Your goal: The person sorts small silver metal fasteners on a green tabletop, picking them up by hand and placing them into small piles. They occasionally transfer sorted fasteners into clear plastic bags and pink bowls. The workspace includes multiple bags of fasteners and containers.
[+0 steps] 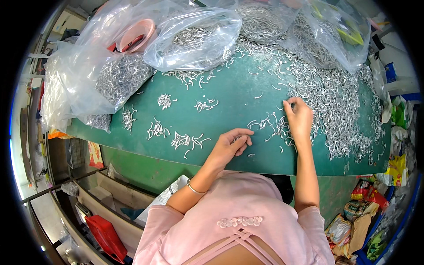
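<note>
Small curved silvery metal pieces (335,101) cover the right side of the green table in a broad loose heap. My right hand (300,117) is at the left edge of this heap, thumb and forefinger pinched together; what they hold, if anything, is too small to make out. Curled near the table's front edge, my left hand (232,143) has a bit of grey metal showing between thumb and fingers. Between the hands lies a loose scatter of pieces (278,126). Several small piles, among them one pile (187,140), are spread out to the left.
Clear plastic bags filled with the same pieces line the far side, including an open bag (194,39) and a bag at left (119,77). A pink bowl (148,28) stands among them. Left below the table is a red plastic box (106,238); packages (353,221) lie at right.
</note>
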The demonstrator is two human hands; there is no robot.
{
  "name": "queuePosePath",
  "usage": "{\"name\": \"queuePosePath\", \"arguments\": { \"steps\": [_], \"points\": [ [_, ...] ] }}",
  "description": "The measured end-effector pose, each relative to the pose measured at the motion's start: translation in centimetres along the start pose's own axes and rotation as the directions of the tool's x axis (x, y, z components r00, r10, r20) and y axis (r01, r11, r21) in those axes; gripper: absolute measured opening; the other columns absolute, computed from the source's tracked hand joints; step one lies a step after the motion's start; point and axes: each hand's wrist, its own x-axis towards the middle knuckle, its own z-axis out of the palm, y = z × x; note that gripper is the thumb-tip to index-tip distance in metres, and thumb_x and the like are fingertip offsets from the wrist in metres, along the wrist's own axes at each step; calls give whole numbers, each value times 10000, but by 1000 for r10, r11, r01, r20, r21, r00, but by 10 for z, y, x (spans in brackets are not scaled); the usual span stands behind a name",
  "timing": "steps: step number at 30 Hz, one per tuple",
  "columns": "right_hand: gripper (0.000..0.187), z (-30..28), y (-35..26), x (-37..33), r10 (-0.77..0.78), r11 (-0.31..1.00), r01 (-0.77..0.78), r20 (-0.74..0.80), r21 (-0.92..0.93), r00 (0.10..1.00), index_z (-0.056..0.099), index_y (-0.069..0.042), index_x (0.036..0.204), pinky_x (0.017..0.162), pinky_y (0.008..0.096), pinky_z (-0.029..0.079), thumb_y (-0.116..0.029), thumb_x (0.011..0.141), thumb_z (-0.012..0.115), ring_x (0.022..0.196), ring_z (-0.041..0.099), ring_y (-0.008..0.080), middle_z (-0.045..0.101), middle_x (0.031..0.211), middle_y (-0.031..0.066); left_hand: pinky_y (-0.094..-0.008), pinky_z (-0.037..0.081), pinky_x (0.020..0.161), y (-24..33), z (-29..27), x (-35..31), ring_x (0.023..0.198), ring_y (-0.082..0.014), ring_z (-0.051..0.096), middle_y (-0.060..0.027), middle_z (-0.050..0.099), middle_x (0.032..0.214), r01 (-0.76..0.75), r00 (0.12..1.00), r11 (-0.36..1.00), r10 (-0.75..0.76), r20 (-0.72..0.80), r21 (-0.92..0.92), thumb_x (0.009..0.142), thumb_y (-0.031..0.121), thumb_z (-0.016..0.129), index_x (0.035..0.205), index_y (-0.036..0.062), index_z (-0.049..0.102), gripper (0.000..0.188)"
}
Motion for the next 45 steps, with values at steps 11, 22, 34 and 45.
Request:
{"name": "queuePosePath", "arguments": {
  "steps": [11,22,34,45],
  "points": [
    [77,-20,6,-8,-169,-332,-504,475,798,864,540,-47,951,446,214,275,-121,946,561,514,317,81,436,711,-8,-197,361,556,3,-3,-2,662,-62,451,-21,590,880,7,1000,994,-6,8,-109,977,119,500,1155,4,600,234],
    [223,-14,-32,-32,-247,-818,-555,776,154,580,457,-60,811,477,243,266,-180,996,426,638,333,123,331,706,6,-313,494,835,7,-11,-4,980,-211,578,-146,583,1129,-67,988,766,-39,-150,-640,990,156,439,1288,-58,462,367],
    [201,-2,-45,-48,-82,-675,-646,834,356,546,539,-2,1121,939,366,461,-117,999,429,1024,554,258,572,1050,129,-409,351,1104,22,-19,-6,1362,-327,354,-237,331,1473,-118,981,506,193,-21,-854,1020,297,337,1383,-68,349,514],
    [174,4,-49,-61,-169,-548,-747,825,377,540,524,-28,1116,810,314,425,-114,977,465,915,520,208,545,1007,76,-283,508,784,14,-40,-36,901,-170,593,-108,622,1043,-294,924,804,101,-368,-517,978,139,470,1249,-55,501,335]
  ]
}}
